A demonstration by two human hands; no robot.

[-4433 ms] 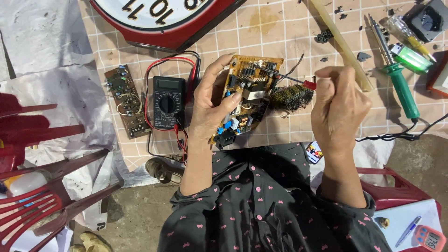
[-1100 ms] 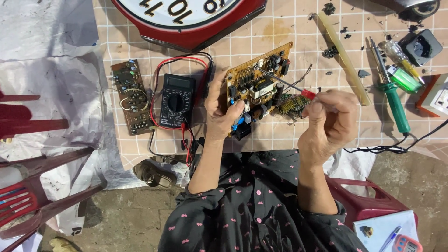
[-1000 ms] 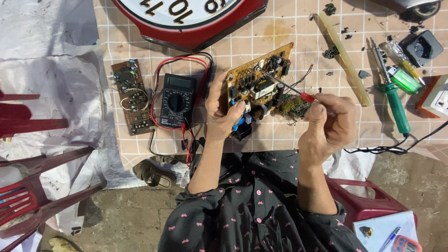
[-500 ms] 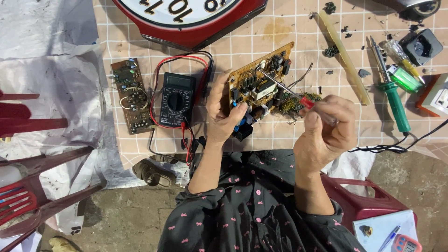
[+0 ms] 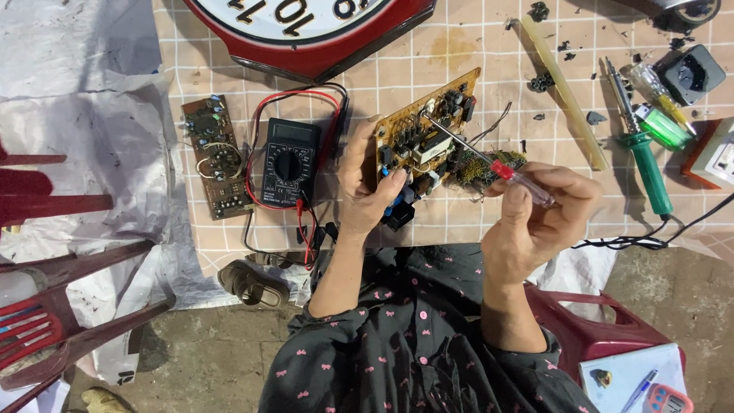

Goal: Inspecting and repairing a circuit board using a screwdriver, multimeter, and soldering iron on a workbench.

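Since half a second ago the right hand point(image 5: 535, 222) has drawn slightly back and lifted, so the screwdriver point(image 5: 489, 164) now lies at a shallower slant, its tip resting among the parts near the upper middle of the circuit board point(image 5: 424, 145); the board itself has barely shifted.

Left hand point(image 5: 367, 187) is clamped on the board's lower left edge, thumb over the front and fingers behind, tilting the component side up toward the camera, probably so the parts can be seen and reached. Right hand is closed around the clear handle with its red collar, pinching it near the shaft like a pen, a grip that suits fine, light probing. A tangle of wires point(image 5: 482, 164) hangs off the board's right end, just beneath the shaft.

On the tabletop point(image 5: 489, 61), covered in a checked cloth, a black meter point(image 5: 289, 160) with red and black leads lies just left of the held board, within easy reach. A second, smaller board point(image 5: 214, 168) sits further left. To the right lie a green-handled soldering iron point(image 5: 642, 153) and a pale stick point(image 5: 562, 92), well apart from the hands. A red-rimmed clock point(image 5: 313, 30) rests at the top edge.
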